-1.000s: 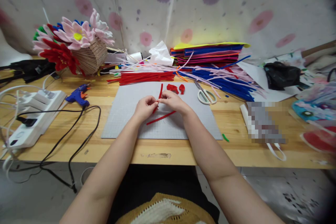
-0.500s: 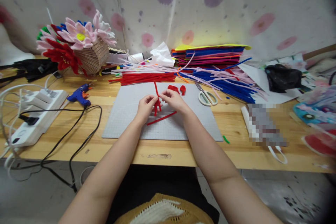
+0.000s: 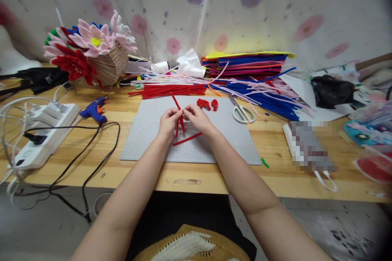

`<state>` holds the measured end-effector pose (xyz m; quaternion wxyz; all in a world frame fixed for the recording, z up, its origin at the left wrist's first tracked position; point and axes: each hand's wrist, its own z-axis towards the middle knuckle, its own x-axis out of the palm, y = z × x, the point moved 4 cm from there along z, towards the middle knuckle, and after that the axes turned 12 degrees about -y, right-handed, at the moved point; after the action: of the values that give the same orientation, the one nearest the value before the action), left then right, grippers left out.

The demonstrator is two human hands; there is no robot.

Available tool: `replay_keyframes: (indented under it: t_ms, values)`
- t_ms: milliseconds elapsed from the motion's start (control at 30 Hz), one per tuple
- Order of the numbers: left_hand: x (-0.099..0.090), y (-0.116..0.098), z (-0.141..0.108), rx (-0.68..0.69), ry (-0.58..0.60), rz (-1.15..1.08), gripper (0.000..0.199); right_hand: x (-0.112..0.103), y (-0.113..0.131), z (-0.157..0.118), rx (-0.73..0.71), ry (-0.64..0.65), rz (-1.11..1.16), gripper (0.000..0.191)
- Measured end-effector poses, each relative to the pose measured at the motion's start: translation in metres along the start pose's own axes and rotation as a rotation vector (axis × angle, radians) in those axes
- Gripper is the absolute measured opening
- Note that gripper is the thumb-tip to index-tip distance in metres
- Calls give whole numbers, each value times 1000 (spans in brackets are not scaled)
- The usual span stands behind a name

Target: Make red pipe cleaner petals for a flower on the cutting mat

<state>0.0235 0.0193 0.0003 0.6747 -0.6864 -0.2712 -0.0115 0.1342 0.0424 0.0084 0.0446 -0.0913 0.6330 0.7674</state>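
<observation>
Over the grey cutting mat, my left hand pinches red pipe cleaners; one end sticks up to the left and other ends hang below the fingers. My right hand is closed at the same spot, its fingertips meeting those of the left on the red pieces. Below the hands a loose red pipe cleaner lies slanted on the mat. Small curled red pieces rest on the mat beyond my right hand.
Scissors lie at the mat's right edge. Behind are bundles of red pipe cleaners and blue ones. At left are a blue glue gun, a power strip with cables and a basket of fuzzy flowers.
The upper end of the held red pipe cleaners now leans more to the left, and the hanging ends have shifted. Both hands have stayed together. The whole view has shifted slightly.
</observation>
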Motion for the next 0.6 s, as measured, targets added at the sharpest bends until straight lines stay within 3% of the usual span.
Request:
replay_keyframes:
  t_ms: [67, 133, 267, 333, 433, 600]
  values:
    - [0, 2, 2, -17, 22, 4, 15, 3, -2, -1, 5, 13, -25, 18]
    - [-2, 1, 3, 58, 5, 57, 14, 4, 0, -2, -11, 31, -107, 20]
    - [-7, -13, 2, 445, -184, 260, 16, 9, 9, -10, -76, 99, -327, 14]
    - [-8, -16, 2, 538, -281, 307, 18, 13, 11, -14, -81, 98, -381, 13]
    - [-8, -11, 5, 380, -270, 212, 15, 14, 8, -14, -42, 34, -381, 13]
    - [-5, -2, 6, -55, -22, 46, 24, 4, 2, -9, -39, 17, -360, 12]
